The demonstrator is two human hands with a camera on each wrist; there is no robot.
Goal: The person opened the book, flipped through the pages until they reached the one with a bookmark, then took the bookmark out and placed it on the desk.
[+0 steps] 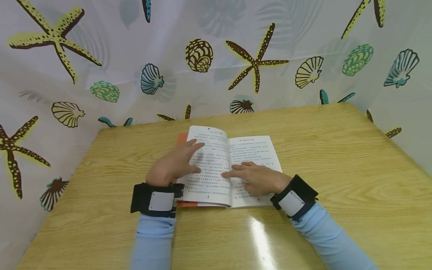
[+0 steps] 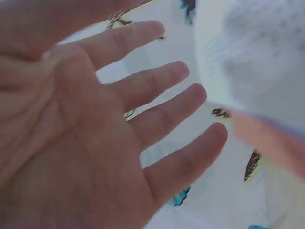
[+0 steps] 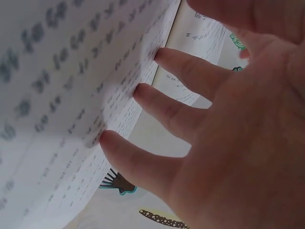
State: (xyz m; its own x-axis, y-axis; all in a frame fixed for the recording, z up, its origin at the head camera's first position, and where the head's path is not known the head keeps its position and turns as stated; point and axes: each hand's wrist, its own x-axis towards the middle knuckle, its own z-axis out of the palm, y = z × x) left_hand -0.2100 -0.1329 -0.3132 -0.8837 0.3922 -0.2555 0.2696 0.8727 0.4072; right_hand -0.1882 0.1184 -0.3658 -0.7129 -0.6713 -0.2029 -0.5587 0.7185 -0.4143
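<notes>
A book (image 1: 212,189) is lying open on the wooden table (image 1: 337,165), its orange cover (image 1: 182,138) peeking out at the left. The left hand (image 1: 176,164) is hovering by the left page, fingers spread, gripping nothing. The right hand (image 1: 258,179) is resting extended fingertips near the fold, also gripping nothing. Behind, a starfish-and-shell cloth (image 1: 209,88) is hanging.

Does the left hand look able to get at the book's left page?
Likely yes: the left hand is at the outer edge of the left page, holding nothing, and the right hand lies mostly over the right page, leaving that edge free.
</notes>
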